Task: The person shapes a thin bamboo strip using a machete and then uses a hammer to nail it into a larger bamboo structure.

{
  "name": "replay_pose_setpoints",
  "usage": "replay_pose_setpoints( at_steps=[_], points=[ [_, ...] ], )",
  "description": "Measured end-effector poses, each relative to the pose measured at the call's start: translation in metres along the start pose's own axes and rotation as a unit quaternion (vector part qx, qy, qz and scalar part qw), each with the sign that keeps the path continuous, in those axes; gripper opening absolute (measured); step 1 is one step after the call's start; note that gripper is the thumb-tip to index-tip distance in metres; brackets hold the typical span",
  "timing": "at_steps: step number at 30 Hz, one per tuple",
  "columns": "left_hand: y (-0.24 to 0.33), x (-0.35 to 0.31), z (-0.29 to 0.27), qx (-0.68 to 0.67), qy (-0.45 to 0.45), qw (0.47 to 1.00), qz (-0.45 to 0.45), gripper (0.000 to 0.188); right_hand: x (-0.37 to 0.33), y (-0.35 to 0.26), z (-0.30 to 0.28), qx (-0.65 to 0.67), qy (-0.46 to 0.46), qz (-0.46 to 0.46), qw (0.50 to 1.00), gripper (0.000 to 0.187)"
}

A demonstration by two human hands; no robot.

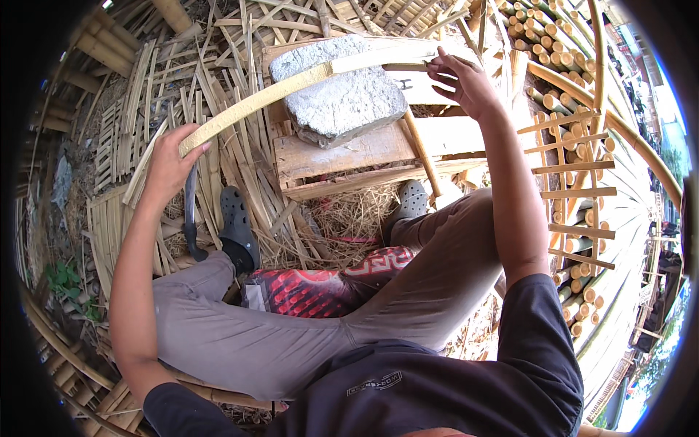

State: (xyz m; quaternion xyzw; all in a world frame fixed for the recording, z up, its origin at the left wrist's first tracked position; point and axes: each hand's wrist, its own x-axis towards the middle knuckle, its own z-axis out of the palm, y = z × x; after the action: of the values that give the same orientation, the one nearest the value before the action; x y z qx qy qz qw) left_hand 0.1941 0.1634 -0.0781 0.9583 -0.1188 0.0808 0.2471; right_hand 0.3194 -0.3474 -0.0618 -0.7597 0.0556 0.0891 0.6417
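My left hand is closed around the near left end of a long pale bamboo strip. The strip runs up and to the right, across a rough grey stone block. At its far right end my right hand has its fingers spread and stretched out over the strip, seeming to touch it. Just below my left hand hangs or stands a slim dark curved tool, perhaps a knife; whether that hand also holds it I cannot tell. The stone rests on a low wooden platform.
Split bamboo strips litter the ground on the left. A wooden stick leans at the platform's front edge. Cut bamboo poles are stacked on the right behind a slatted bamboo frame. A red and black patterned sack lies between my legs.
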Motion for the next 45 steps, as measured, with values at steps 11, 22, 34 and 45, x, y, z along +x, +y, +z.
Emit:
replay_pose_setpoints(
  at_steps=[11, 22, 34, 45],
  points=[
    [0.01, 0.003, 0.003, -0.031, -0.023, 0.999, -0.011, 0.026, 0.0, 0.001, -0.001, 0.123, -0.064, 0.067, 0.988, 0.031],
    [0.013, 0.005, -0.004, -0.043, -0.033, 0.998, -0.031, 0.031, 0.01, 0.004, -0.013, 0.109, -0.008, 0.046, 0.993, 0.043],
    [0.001, 0.0, 0.0, 0.0, -0.074, 0.994, -0.078, 0.031, 0.017, 0.033, 0.013, -0.441, 0.089, -0.222, 0.865, 0.076],
    [0.004, 0.017, -0.004, 0.079, -0.091, 0.988, -0.092, 0.033, -0.017, 0.03, 0.09, -0.589, -0.009, -0.389, 0.709, 0.08]
  ],
)
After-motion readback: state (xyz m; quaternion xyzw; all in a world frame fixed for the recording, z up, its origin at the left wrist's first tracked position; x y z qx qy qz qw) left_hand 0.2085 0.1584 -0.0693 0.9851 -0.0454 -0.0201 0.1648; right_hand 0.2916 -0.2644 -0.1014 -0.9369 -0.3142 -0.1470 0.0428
